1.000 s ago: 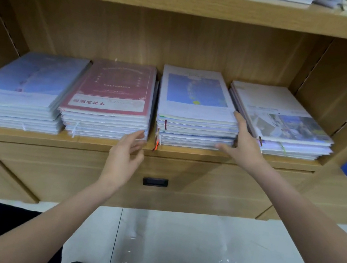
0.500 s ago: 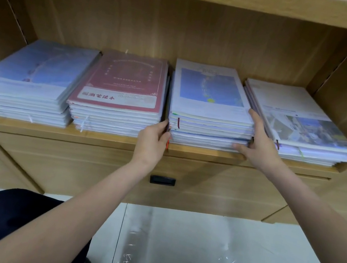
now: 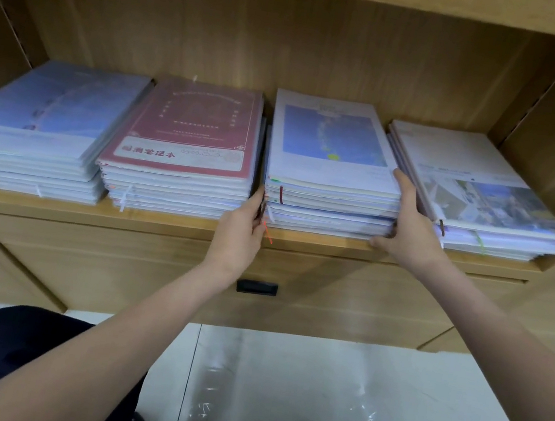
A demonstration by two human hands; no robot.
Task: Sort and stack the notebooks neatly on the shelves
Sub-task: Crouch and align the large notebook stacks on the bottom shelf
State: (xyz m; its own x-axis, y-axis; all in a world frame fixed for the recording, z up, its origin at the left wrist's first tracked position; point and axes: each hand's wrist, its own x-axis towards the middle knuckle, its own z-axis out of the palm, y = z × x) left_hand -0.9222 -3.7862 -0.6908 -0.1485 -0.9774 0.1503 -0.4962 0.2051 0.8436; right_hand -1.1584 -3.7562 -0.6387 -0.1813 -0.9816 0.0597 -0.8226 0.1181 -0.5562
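Wooden shelf (image 3: 318,245) carries four stacks of notebooks side by side, and I work on the third one from the left, the stack with the blue map cover (image 3: 331,168). My left hand (image 3: 240,233) now lies flat against the left side of this stack, in the narrow gap beside the red-covered stack (image 3: 182,152); its fingers are mostly straight and go up along the page edges, but the tips are hidden in the gap, so I cannot tell how far they reach. One second ago this hand was still in the air in front of the red stack, and half a second ago it had just arrived at the corner. My right hand (image 3: 410,226) presses the right side of the same stack: the fingers are extended along the edge up to the top cover, and the thumb lies low at the front bottom corner, touching the shelf edge. This hand has kept almost the same place through all pictures. The stack sits between my two hands, near the front edge of the shelf. On the far left is the pale blue stack (image 3: 30,129), and on the far right the stack with a photo cover (image 3: 475,193). Below the shelf I see a drawer with a small black handle (image 3: 257,287).
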